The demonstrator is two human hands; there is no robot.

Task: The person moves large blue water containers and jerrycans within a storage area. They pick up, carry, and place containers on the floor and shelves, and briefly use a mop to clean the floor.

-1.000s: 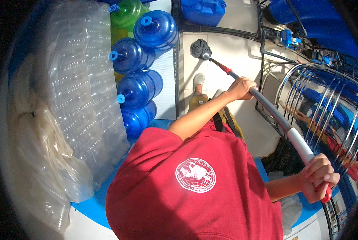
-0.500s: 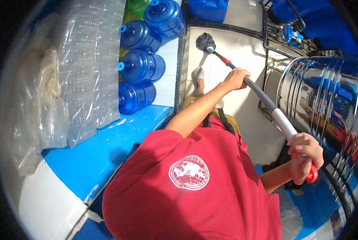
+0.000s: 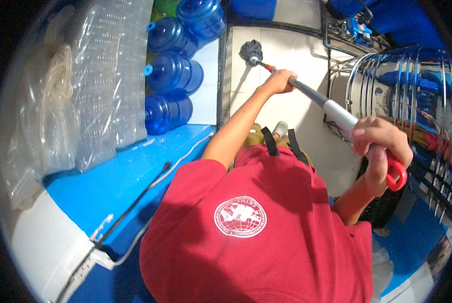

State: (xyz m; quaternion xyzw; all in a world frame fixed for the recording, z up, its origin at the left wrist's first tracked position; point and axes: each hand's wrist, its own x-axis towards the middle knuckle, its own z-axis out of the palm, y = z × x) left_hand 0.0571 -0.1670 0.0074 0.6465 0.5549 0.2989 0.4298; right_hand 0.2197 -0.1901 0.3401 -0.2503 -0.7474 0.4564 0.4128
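A long-handled mop (image 3: 312,92) slants from the lower right to the far middle, held in both hands. Far down its pole, close to the red section, my left hand (image 3: 279,82) is closed around it with the arm stretched out. My right hand (image 3: 382,146) grips the upper grey-white part, just before the red hanging loop at the end. The mop's dark grey string head (image 3: 251,51) rests on the pale tiled floor (image 3: 306,134), near the dark strip on the floor's left side.
Large blue water bottles (image 3: 170,72) lie stacked at the left, beside clear plastic sheeting (image 3: 107,81) on a blue surface (image 3: 130,159). A cable (image 3: 157,177) runs along its edge. Shiny steel cylinders (image 3: 402,91) stand close on the right, with a blue pump (image 3: 357,30) behind.
The mop has shifted slightly left in view, and its upper end is raised nearer. Both hands moved with it, still gripping. A foot near the mop head has left that spot.
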